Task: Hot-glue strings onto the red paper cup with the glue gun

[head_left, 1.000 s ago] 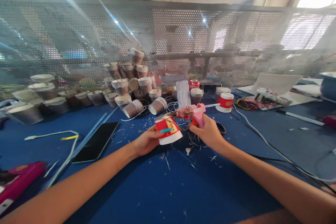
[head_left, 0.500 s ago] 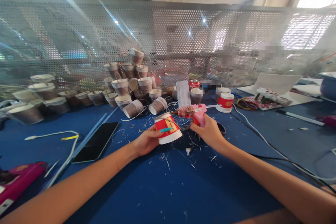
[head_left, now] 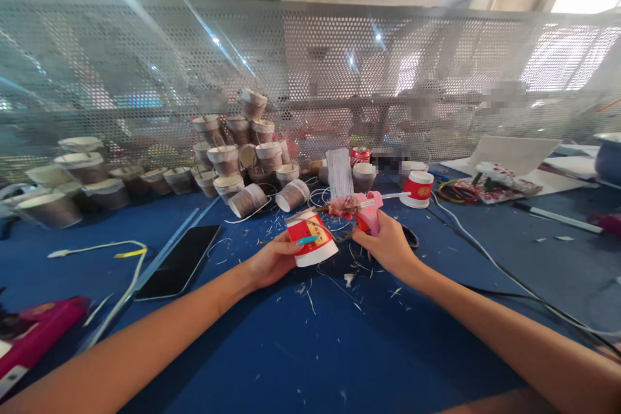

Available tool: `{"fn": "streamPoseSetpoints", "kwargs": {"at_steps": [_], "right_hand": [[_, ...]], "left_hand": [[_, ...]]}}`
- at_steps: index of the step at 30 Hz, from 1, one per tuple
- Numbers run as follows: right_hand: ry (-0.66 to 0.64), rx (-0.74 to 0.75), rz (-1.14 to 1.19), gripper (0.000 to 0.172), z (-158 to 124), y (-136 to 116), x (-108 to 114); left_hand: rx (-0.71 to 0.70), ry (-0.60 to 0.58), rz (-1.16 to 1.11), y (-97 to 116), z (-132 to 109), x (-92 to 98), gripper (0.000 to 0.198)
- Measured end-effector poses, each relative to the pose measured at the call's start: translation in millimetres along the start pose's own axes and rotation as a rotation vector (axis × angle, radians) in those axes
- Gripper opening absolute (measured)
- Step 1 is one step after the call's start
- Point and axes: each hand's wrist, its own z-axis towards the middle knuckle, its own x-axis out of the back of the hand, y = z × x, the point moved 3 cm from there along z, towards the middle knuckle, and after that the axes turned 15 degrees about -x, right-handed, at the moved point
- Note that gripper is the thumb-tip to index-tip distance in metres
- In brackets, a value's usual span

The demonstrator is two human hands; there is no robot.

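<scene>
My left hand [head_left: 274, 259] is closed around a red and white paper cup [head_left: 323, 252], which is tilted, its thumb lying across the printed side. A pink hot glue gun [head_left: 369, 210] is gripped in my right hand [head_left: 388, 242], with a clear glue stick [head_left: 394, 195] poking out of its back end. The gun's nozzle points left and sits at the cup's upper edge; whether it touches the cup I cannot tell. A dark strand runs from the cup toward the gun.
Several grey-brown wrapped cups [head_left: 223, 158] are stacked at the back left. A phone [head_left: 179, 262] lies on the blue table [head_left: 272, 356] at left. Another red paper cup [head_left: 418, 189] stands behind my right hand, near a soda can [head_left: 360, 156]. Cables [head_left: 490, 265] cross the right side.
Almost nothing differs. The cup and both hands hold nearly the same position, with the whole view shifted very slightly.
</scene>
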Motion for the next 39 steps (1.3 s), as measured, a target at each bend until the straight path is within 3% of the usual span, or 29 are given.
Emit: {"fn": "streamPoseSetpoints", "kwargs": {"at_steps": [8,17,39], "right_hand": [[0.0,0.06,0.056,0.021,-1.6,-1.6,-0.7],[0.029,-0.011,-0.013,0.026,2.5,1.1,1.5],[0.02,0.105,0.056,0.02,-6.8,-5.3,2.0]], "left_hand": [[0.003,-0.026,-0.002,-1.1,-0.1,3.4,0.04],[0.007,-0.002,-0.014,0.8,-0.5,-0.2,0.038],[0.006,0.043,0.091,-6.0,2.8,1.8,0.041]]}}
